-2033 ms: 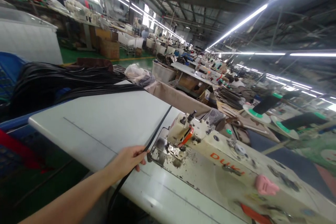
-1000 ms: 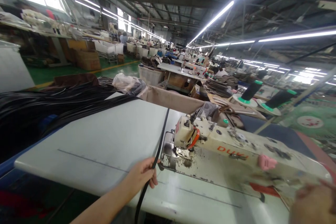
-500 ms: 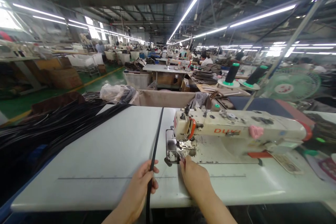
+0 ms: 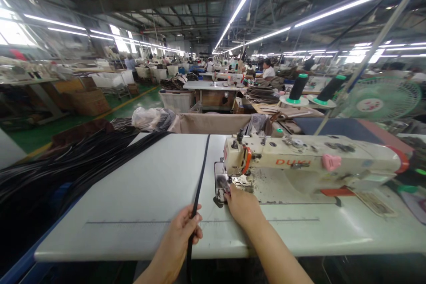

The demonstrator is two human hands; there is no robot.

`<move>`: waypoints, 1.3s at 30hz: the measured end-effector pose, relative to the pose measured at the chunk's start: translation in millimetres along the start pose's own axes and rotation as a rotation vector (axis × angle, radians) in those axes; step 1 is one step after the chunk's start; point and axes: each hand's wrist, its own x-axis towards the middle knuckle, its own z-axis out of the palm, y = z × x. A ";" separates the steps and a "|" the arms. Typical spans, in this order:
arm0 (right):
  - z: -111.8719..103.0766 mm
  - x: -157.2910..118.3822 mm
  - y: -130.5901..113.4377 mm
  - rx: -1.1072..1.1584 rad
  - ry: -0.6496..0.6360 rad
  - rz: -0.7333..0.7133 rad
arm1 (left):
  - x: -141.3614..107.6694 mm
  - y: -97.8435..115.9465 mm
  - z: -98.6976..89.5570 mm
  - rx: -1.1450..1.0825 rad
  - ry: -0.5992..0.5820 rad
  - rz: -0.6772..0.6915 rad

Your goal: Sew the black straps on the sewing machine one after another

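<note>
The pale worktable [image 4: 149, 177] spreads under and beyond both sets of fingers. On it, beyond the right fingertips and reaching well past them to the right, I see a cream sewing machine [image 4: 316, 173]; the orange capitals along its arm look to me like DUKI, the end partly crowded by a lever. Well to the left of the left fingers, a heap of black strips [image 4: 100, 164] lies along and over the table's edge. Straight beyond both hands, past the far edge, is a brown cloth-sided bin [image 4: 213, 124]. Far to the right of the right fingers stands a green fan [image 4: 396, 97], the red marks on its hub too small for me to read.

A single black strip [image 4: 200, 177] runs from the table's far edge to the left hand [image 4: 181, 233], then down past the near edge. I have those fingers closed around it, thumb on top. The right hand [image 4: 244, 206] is at the needle area, fingers bent; I cannot tell how far they part or whether they grip anything.

Beyond and right of the right fingers are two black thread cones [image 4: 297, 88]. Also to their right are a banknote-like paper [image 4: 377, 204], its print illegible to me, and a pink piece [image 4: 331, 162] on the machine's arm. Just beyond the right fingertips sits an orange guard [image 4: 246, 159].
</note>
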 end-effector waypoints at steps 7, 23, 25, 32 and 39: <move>-2.1 -38.2 28.6 0.149 -0.023 -0.296 | 5.3 -8.7 -15.4 0.123 -0.053 0.037; 12.2 -67.9 6.7 0.630 0.126 -0.235 | -3.6 4.2 23.3 0.113 -0.235 0.075; 13.9 -67.5 2.9 0.600 0.137 -0.264 | -4.1 4.7 22.8 0.114 -0.237 0.083; 20.8 -60.7 -8.6 0.510 0.253 -0.379 | -9.3 8.0 22.4 0.079 -0.277 0.076; 30.5 -52.3 -14.0 0.300 0.512 -0.413 | -16.3 14.5 25.2 0.022 -0.312 0.060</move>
